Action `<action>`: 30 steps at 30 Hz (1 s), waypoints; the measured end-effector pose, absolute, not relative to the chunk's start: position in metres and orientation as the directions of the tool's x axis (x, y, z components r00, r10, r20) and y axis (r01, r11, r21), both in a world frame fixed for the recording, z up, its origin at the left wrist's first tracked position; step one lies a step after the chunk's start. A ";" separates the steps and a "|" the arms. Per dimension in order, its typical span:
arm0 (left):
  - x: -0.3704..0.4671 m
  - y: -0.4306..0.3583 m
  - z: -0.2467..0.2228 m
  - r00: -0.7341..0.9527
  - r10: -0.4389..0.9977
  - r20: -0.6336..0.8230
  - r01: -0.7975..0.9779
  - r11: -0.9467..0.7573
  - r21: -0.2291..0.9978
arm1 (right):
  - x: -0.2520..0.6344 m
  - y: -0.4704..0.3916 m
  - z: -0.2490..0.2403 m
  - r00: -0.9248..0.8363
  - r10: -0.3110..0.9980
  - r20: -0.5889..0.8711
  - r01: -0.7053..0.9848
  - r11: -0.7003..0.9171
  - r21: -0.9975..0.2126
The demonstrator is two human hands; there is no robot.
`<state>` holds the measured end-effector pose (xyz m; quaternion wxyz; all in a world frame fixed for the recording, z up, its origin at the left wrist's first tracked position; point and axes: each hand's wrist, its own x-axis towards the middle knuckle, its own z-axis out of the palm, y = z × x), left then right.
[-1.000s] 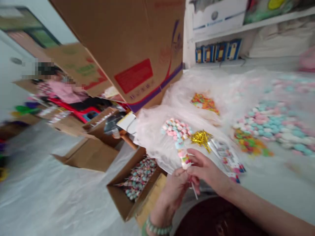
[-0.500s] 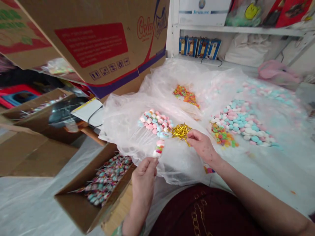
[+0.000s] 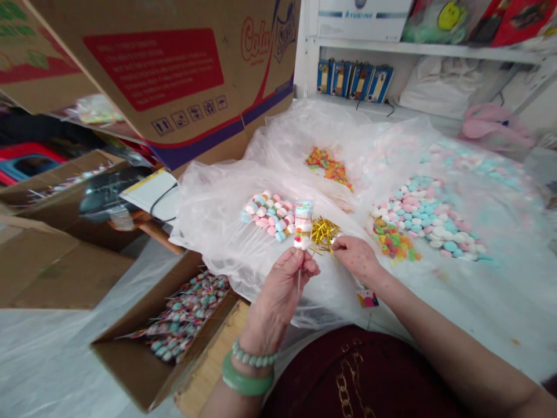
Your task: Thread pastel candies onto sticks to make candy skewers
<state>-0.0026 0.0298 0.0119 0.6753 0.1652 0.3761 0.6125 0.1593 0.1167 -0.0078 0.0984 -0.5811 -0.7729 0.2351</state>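
Observation:
My left hand (image 3: 285, 276) is closed round the stick of a wrapped marshmallow skewer (image 3: 303, 223), holding it upright. Clear printed film covers its pastel marshmallows and coloured gummy pieces. At the right edge of a small heap of gold twist ties (image 3: 324, 232), my right hand (image 3: 354, 255) pinches what looks like one gold tie, mostly hidden by the fingers. Just left of the held skewer lie several unwrapped marshmallow skewers (image 3: 267, 215), their white sticks pointing toward the lower left.
Loose marshmallows (image 3: 429, 220) and gummy rings (image 3: 394, 238) lie on plastic sheeting (image 3: 209, 203) at the right. More gummy rings (image 3: 328, 165) are farther back. A carton of finished skewers (image 3: 183, 319) stands lower left. A large cola box (image 3: 174, 75) blocks the back left, beside shelving (image 3: 426, 53).
My left hand has moved right and up, bringing the wrapped skewer upright beside the gold ties. My right hand has shifted only slightly and stays pinched by the heap.

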 end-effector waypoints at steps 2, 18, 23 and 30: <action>-0.001 0.036 0.000 -0.070 0.912 -0.404 -0.716 0.236 0.657 | 0.164 0.118 -0.009 -0.283 0.955 -0.092 0.815 0.189 -0.547; -0.001 0.030 -0.002 -0.207 0.780 -0.590 -0.592 0.380 0.711 | 0.158 0.117 -0.013 -0.239 0.960 0.144 0.507 0.250 -0.825; 0.018 0.032 -0.004 -0.336 0.809 -0.481 -0.408 0.335 0.849 | 0.133 0.079 0.005 -0.430 0.766 0.478 0.593 0.639 -0.490; 0.020 0.027 -0.006 -0.246 0.835 -0.492 -0.463 0.345 0.816 | 0.123 0.072 0.001 -0.506 0.760 0.408 0.595 0.650 -0.473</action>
